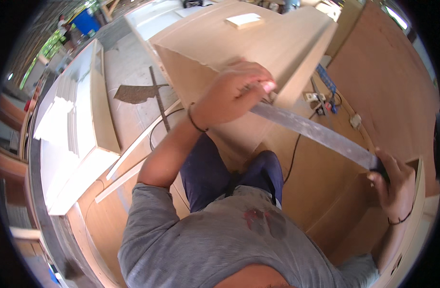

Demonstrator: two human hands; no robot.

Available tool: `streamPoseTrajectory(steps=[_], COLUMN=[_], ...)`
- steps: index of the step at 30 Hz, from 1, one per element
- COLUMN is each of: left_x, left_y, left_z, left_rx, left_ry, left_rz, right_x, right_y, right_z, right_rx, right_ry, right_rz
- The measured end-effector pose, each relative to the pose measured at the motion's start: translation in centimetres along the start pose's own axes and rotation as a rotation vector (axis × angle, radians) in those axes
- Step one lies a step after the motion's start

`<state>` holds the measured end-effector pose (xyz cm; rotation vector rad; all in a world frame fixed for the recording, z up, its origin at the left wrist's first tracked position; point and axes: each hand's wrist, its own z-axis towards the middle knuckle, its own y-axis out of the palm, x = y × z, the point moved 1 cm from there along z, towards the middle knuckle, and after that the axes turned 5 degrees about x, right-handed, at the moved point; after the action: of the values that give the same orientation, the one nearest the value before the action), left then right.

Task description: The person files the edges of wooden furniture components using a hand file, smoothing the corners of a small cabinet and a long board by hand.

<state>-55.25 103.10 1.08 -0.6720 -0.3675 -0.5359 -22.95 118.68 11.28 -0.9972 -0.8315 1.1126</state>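
A long, flat grey strip (316, 134), metal-looking with pale smudges, slants across in front of me. It runs from the box's near edge down to a dark end piece at the right; its exact kind is unclear. My left hand (237, 91) is closed at the strip's upper end, thumb against curled fingers, beside the edge of a light wooden box (210, 38). The fingers hide that end of the strip. At the lower right, my right hand (396, 187) grips the dark end, its thumb and fingers partly around it.
A small pale block (244, 20) lies on the box. Left stands a white-faced panel unit (71, 144), with thin wood strips (129, 175) and a dark brown offcut (136, 94) near it. A cable (293, 161) and socket block (314, 97) lie right. A person (65, 32) is far off.
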Motion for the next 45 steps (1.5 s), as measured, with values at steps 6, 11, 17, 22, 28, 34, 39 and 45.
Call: streamPoseTrajectory(steps=[6, 11, 17, 22, 28, 34, 39, 45], left_x=[-0.1, -0.4, -0.3, 0.0, -0.7, -3.1, -9.3, -12.3], left_y=[0.1, 0.3, 1.4, 2.2, 2.9, 3.8, -1.4, 1.6], left_z=[0.3, -0.1, 0.1, -1.1, -5.4, -7.3, -8.3, -6.3], left_rx=[-0.116, -0.045, -0.023, 0.232, 0.558, 0.872, 0.918, 0.849], left_ry=[-0.092, -0.4, 0.009, 0.049, 0.061, 0.008, -0.228, -0.324], left_rz=[-0.168, -0.569, 0.004, 0.078, 0.113, -0.048, 0.244, 0.211], right_x=[1.0, 2.4, 4.8, 1.9, -3.1, -12.5, -12.2, -22.9], right_y=[-1.1, -1.5, -2.0, -2.8, -2.7, -6.1, -0.8, -1.8], right_z=[-0.7, -0.2, 0.6, 6.9, 20.4, 30.8, 37.6, 41.8], right_rx=[-0.089, -0.14, -0.048, -0.083, 0.074, -0.259, 0.022, -0.219], right_ry=[0.141, 0.185, 0.268, 0.032, -0.554, -0.605, -1.101, -1.272], right_rz=[0.16, 0.271, 0.415, 0.105, -0.483, -0.719, -0.496, -0.885])
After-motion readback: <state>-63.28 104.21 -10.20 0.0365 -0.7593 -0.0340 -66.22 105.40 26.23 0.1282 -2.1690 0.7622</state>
